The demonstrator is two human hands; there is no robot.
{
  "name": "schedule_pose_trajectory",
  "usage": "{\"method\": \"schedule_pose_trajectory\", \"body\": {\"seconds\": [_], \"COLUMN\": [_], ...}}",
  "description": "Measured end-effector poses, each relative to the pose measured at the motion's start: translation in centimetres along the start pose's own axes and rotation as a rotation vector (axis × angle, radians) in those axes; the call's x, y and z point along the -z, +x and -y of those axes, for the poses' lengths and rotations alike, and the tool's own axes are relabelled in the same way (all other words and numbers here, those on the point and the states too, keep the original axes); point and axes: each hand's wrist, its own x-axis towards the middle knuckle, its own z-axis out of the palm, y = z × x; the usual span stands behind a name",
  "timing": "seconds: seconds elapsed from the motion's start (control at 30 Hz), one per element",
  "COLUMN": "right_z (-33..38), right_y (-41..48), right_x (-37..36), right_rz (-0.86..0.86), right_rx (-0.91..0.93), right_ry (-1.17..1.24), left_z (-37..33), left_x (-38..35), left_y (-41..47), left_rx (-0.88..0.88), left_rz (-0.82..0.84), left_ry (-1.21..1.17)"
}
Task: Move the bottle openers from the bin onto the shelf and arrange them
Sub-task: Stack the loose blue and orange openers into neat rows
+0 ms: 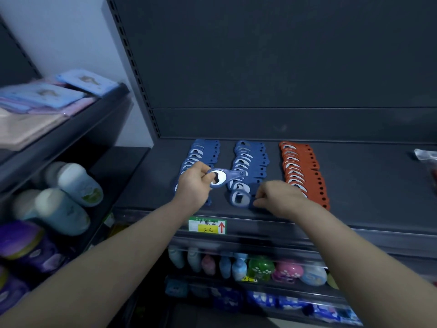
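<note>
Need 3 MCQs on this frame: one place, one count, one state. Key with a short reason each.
1. Where on the shelf is the orange row? A) leftmost B) middle C) rightmost
2. How many rows of openers lie there? A) two B) three C) five
3. Which hand holds an opener lifted above the rows? A) left B) right C) neither

Key:
1 C: the left blue row and the middle blue row both lie to its left.
2 B: two blue plus one orange.
3 A: the left hand holds a blue opener raised, while the right hand pinches the front opener low at the middle row's front.
</note>
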Motion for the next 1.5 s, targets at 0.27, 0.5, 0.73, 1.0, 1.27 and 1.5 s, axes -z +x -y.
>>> {"method": "schedule_pose_trajectory", "body": {"seconds": [0.27, 0.5, 0.73, 1.0, 1.27, 1.5], "right_z": [-0.9, -1.5, -1.4, -1.2, 0.3, 0.4], "right_y": [2.0, 1.9, 1.7, 1.8, 2.7, 3.2], "right_x": [1.2, 0.0, -1.3, -1.7, -2.5, -1.8], "right_rz": [-0.202, -0.327, -0.286, -0.281, -0.120, -0.095], "right_rx": [-0.031, 0.054, 0.175, 0.117, 0.051, -0.009], "right_ry": [0.143, 0.096, -0.057, 0.116, 0.244, 0.209], "left_z": [-0.6, -1.9, -2.0, -2.3, -3.0, -3.7], "left_x": [-1.6, -3.7, -3.6, -4.4, -5.7, -5.9], "left_y": [-1.6, -1.3, -0.4, 0.4, 0.7, 1.5], "left_rx": [-0.064, -0.167, -0.147, -0.122, -0.014, -0.001], "left_rz": [0.235, 0.160, 0.195, 0.241, 0.283, 0.345], "left_ry": [0.205, 0.385, 0.505, 0.488, 0.385, 0.329]}}
